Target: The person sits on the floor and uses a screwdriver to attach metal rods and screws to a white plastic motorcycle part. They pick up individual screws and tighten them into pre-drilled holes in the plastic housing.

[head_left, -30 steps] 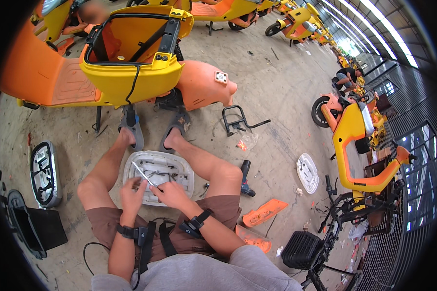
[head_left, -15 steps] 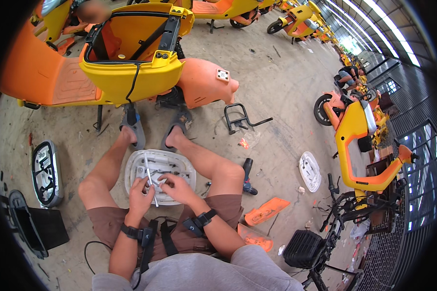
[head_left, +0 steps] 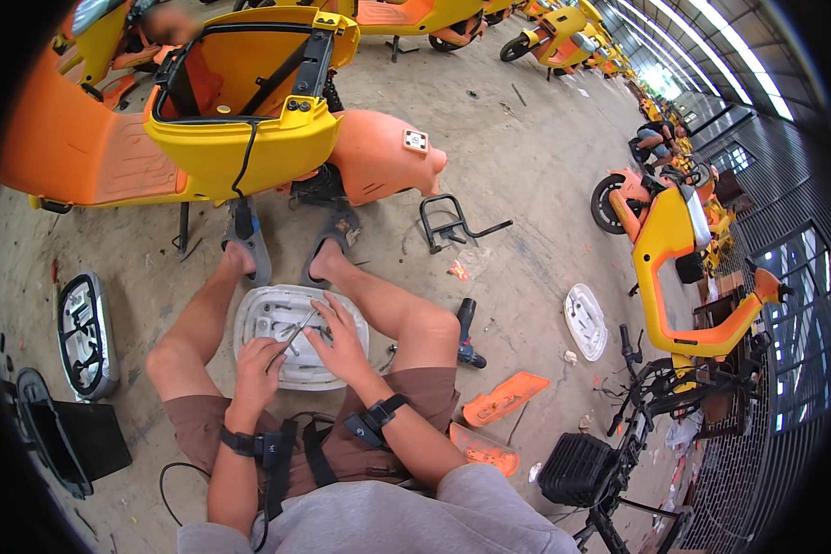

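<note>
A white oval plastic shell (head_left: 249,319) sits between my lower legs, with small metal-looking parts lying inside it. Over its near left side my left hand (head_left: 258,367) is closed, its fingertips pinching a thin, light-coloured rod (head_left: 295,334). The rod slants up and away to the right. My right hand (head_left: 340,346) is over the right half of the shell, fingers stretched forward and thumb apart, close against the rod's far end. Whether it touches the rod I cannot tell.
A yellow-orange scooter body (head_left: 240,152) stands ahead. A cordless drill (head_left: 469,337) lies by my right knee, near orange panels (head_left: 503,399). Farther right are another white shell (head_left: 585,321) and a stripped scooter (head_left: 674,286). A black metal bracket (head_left: 452,224) lies ahead; a black-rimmed shell (head_left: 88,337) lies left.
The rod has tipped from nearly lengthwise to a slant toward the upper right. My right hand's bent fingers have straightened forward, and my left hand has shifted slightly nearer to me.
</note>
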The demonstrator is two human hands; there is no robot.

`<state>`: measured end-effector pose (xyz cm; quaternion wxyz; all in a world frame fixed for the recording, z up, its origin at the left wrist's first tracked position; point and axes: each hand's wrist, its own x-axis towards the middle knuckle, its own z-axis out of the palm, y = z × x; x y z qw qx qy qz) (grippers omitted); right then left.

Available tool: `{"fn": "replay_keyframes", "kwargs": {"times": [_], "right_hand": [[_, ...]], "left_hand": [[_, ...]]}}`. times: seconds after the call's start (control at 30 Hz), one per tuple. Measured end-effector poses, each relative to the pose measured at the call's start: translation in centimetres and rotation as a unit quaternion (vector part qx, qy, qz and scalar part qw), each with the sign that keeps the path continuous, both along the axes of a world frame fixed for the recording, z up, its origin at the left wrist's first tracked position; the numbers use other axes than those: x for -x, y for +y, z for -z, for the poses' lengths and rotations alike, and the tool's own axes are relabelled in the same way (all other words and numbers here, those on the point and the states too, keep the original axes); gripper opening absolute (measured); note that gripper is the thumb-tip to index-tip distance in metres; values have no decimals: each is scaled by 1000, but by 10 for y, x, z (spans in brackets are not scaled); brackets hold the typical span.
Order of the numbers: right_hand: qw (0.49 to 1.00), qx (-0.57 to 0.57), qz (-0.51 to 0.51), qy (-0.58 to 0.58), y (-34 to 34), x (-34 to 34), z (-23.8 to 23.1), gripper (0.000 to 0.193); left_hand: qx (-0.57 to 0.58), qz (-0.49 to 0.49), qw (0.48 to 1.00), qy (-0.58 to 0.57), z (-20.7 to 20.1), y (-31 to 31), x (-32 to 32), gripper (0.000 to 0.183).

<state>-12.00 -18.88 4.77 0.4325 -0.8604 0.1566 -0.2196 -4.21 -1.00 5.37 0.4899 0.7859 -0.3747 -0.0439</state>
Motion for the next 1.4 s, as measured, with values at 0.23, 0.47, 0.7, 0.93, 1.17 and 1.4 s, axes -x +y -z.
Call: {"fn": "replay_keyframes", "kwargs": {"times": [0.23,0.47,0.7,0.93,1.17,1.4], "right_hand": [[995,96,36,-12,-11,-2,-10,23],[983,-73,-68,157,-17,17,-15,27],[926,-169,-224,253,-25,20,-21,28],[892,-174,-318,271,-4,16,-17,29],[929,-281,-147,190,-10,14,22,25],[905,-392,-108,124,-6,9,18,40]], "left_hand": [[-50,-91,991,-83,8,8,-10,36],[-18,-249,967,-54,11,-2,-6,63],[1,-173,947,272,30,-1,1,43],[-9,-12,984,180,16,-8,14,34],[-13,34,986,163,-3,-6,12,33],[-38,45,995,85,2,-2,6,35]]}}
